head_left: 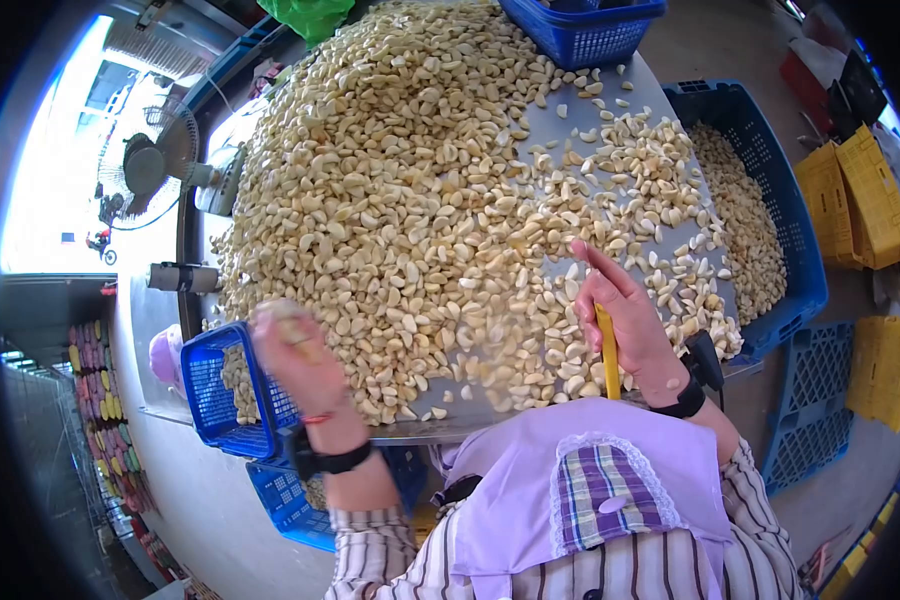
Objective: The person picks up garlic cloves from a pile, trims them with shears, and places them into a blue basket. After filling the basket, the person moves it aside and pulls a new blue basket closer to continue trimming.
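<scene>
A large heap of pale cashew-like nuts covers much of the metal table. My left hand is over the heap's near left edge, beside a small blue basket. It is blurred, with its fingers curled round some pale nuts. My right hand is above the nuts at the right of centre. A yellow-handled tool is held in it, and the index finger points up and forward. The tool's far end is hidden.
A big blue crate of nuts stands beyond the table's right edge. Another blue basket is at the far edge, and a further one sits below the near left edge. A fan stands at the left; yellow crates are at the right.
</scene>
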Demonstrator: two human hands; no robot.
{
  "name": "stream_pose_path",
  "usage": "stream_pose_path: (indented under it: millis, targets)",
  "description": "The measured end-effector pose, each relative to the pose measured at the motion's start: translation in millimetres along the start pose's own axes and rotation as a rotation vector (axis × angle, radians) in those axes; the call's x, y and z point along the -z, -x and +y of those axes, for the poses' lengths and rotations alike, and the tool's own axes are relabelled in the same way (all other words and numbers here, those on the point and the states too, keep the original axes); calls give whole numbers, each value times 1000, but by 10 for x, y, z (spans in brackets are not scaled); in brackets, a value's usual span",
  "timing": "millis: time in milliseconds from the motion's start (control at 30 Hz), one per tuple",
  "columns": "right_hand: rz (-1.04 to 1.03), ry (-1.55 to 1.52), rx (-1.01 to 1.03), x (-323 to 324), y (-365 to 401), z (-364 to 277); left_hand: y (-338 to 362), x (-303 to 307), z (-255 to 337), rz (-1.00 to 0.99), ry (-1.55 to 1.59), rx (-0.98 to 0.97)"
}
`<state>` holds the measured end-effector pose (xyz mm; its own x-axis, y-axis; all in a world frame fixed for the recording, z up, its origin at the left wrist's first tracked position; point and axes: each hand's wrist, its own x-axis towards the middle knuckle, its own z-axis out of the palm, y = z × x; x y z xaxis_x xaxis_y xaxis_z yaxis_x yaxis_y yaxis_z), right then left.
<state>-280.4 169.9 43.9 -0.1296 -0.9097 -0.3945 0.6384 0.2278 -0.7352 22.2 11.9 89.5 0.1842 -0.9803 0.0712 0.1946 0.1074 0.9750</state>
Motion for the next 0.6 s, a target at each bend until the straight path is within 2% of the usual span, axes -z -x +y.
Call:
stream_pose_path:
  millis: [67,100,133,167,233,267,300,367,400,433,467,500,533,567,600]
  targets:
    - [17,-1,2,57,-8,-22,-268,330,247,337,-189,-209]
    - [23,-3,2,81,-15,-32,-577,894,302,289,-356,-270]
    - [16,-27,11,100,-22,-41,-866,1459,382,373,-1071,-395]
    - [8,-48,19,119,-29,-50,-986,1767,425,368,-1073,-388]
    - [27,-50,7,136,-55,-71,-1091,2084,457,315,-2215,-415]
    - [43,-57,0,141,-74,-71,-734,1283,692,406,-2263,72]
    - [54,-61,-4,158,-101,-66,-671,1214,648,392,-2270,70]
    - [51,-79,2,216,-138,-65,-552,1142,537,266,-2197,-590]
    - [78,-114,5,234,-146,-73,-394,838,410,111,-1921,-893]
    - [88,-109,2,266,-161,-82,-265,698,159,-40,-1672,-773]
    - [106,-148,20,297,-177,-83,-71,322,-1,-253,-1493,-888]
    - [123,-188,42,326,-192,-90,100,102,-262,-422,-1272,-736]
    - [151,-195,55,361,-201,-109,289,-163,-514,-546,-1173,-590]
    - [163,-193,59,398,-203,-129,407,-408,-760,-672,-1048,-637]
    - [180,-241,77,443,-192,-152,543,-700,-899,-773,-1009,-593]
